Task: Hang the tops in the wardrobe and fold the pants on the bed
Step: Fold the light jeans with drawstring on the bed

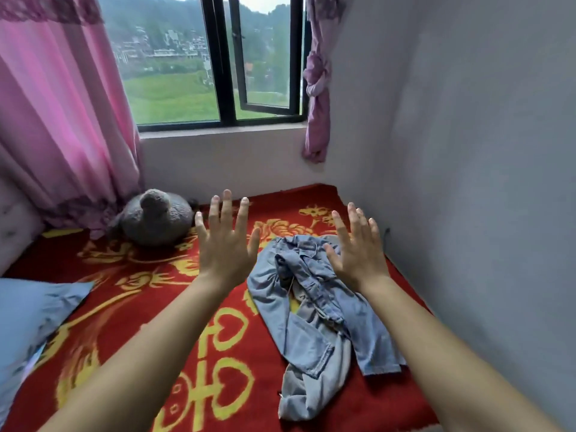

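Hands: left hand (225, 241) and right hand (355, 249) spread, empty, above crumpled jeans (314, 310) on bed (131, 275); risk: twisted legs fold unevenly, judged

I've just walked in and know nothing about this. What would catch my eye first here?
Two bare hands, the left hand and the right hand, are raised with fingers spread, holding nothing. Below them a crumpled pair of light blue jeans lies on a vivid red and yellow blanket. Behind, a grey plush toy sits by the pink curtain under the window.
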